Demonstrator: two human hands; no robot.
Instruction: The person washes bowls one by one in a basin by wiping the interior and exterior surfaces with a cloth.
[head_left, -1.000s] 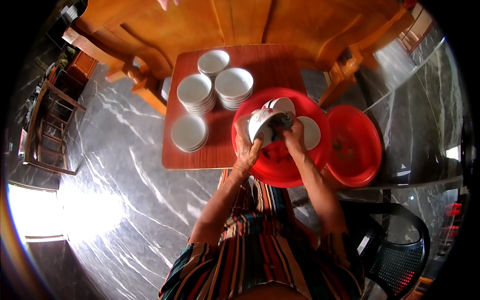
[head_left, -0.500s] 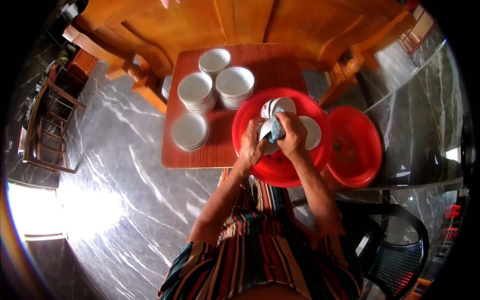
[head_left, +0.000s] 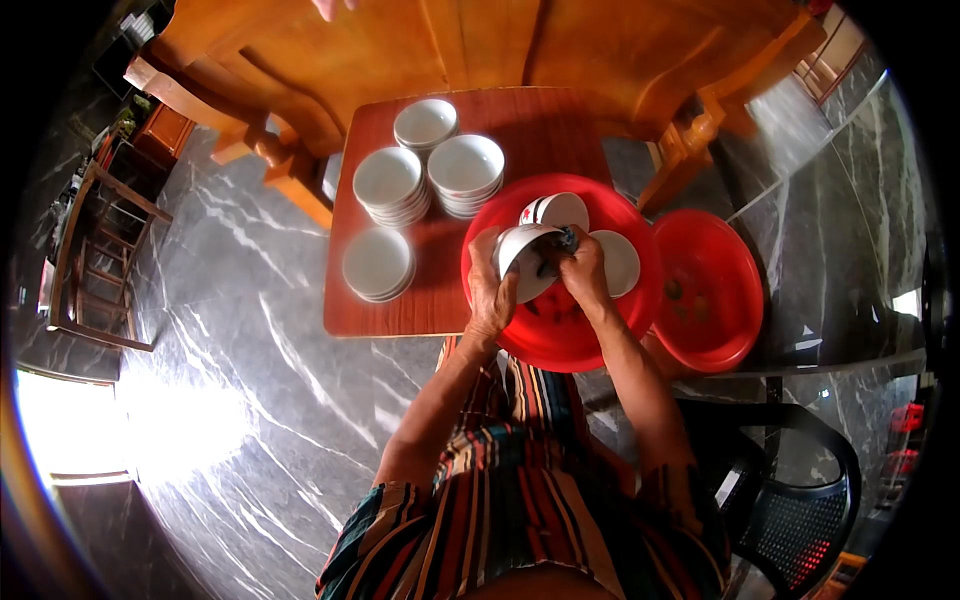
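Observation:
Over the near left part of a red basin (head_left: 585,350), my left hand (head_left: 490,290) holds a white bowl (head_left: 532,280) tilted, with its inside toward my right hand. My right hand (head_left: 582,268) is closed on a bluish cloth (head_left: 568,240) at the bowl's right rim; part of the cloth is hidden by the fingers. Behind the held bowl, a white bowl with a red and black pattern (head_left: 562,210) lies in the basin. Another white bowl (head_left: 616,263) sits at the basin's right side.
On the brown table (head_left: 450,322) stand three stacks of white bowls (head_left: 388,178) and a low pile of white dishes (head_left: 378,263). A second red basin (head_left: 715,345) is to the right. A black chair (head_left: 800,510) stands at the lower right, and a wooden bench (head_left: 480,50) behind the table.
The held bowl has turned from steeply edge-on, so more of its inside shows. My right hand with the cloth has moved slightly down and to the left.

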